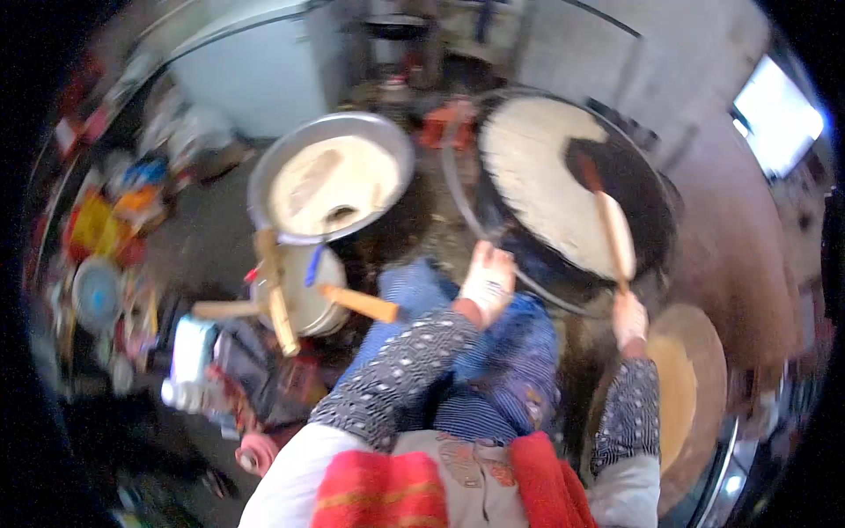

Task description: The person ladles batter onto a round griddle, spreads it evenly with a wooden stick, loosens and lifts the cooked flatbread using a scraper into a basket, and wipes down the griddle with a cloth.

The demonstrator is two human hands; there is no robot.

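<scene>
My right hand (629, 321) is wrapped round the lower end of a wooden spreader (618, 238) with a pale, broad middle. The spreader lies over the right side of a round black griddle (629, 150). A layer of pale batter (528, 176) covers the griddle's left part in a crescent, and dark metal shows at the right. Near the griddle's front edge, my left hand (488, 280) is above my knee with its fingers forward and nothing visible in them; motion blurs it. A metal basin (257, 189) of batter, with a dark ladle bowl in it, stands to the left.
A white bucket (321, 295) below the basin has wooden-handled tools (359, 303) across it. At right lies a round tray (709, 352) with a thin tan flatbread (676, 396). Bags and bottles clutter the left floor. A pale cabinet (251, 75) stands behind.
</scene>
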